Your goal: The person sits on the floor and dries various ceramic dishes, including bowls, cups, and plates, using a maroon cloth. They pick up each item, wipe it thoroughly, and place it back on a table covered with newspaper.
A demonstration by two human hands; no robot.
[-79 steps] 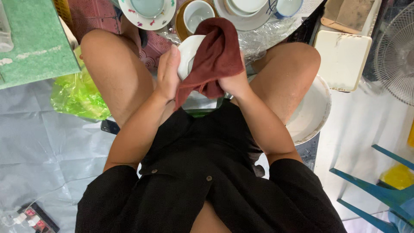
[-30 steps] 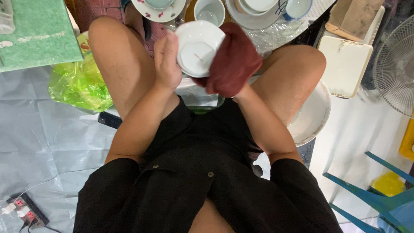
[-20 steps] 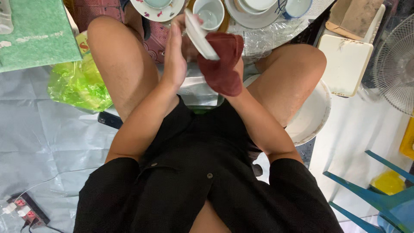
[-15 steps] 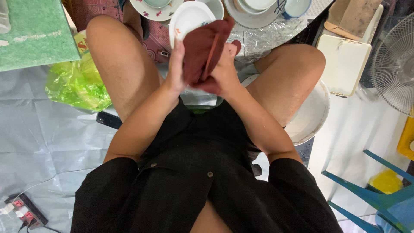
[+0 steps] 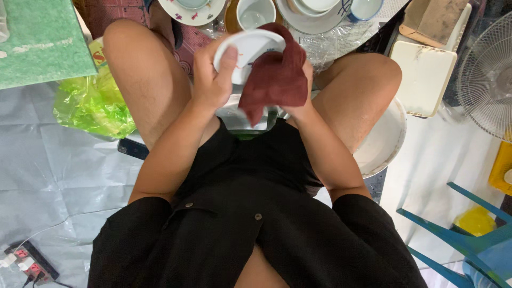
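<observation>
Green bag (image 5: pixel 93 104), white fan (image 5: pixel 488 80), power strip (image 5: pixel 29 261), blue chair (image 5: pixel 469 245).

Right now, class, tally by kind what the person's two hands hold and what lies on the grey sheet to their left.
small white dish: 1, gripped in the left hand
dark red cloth: 1, draped over the right hand
green plastic bag: 1
dark phone: 1, at the thigh
power strip: 1
Total: 5
</observation>
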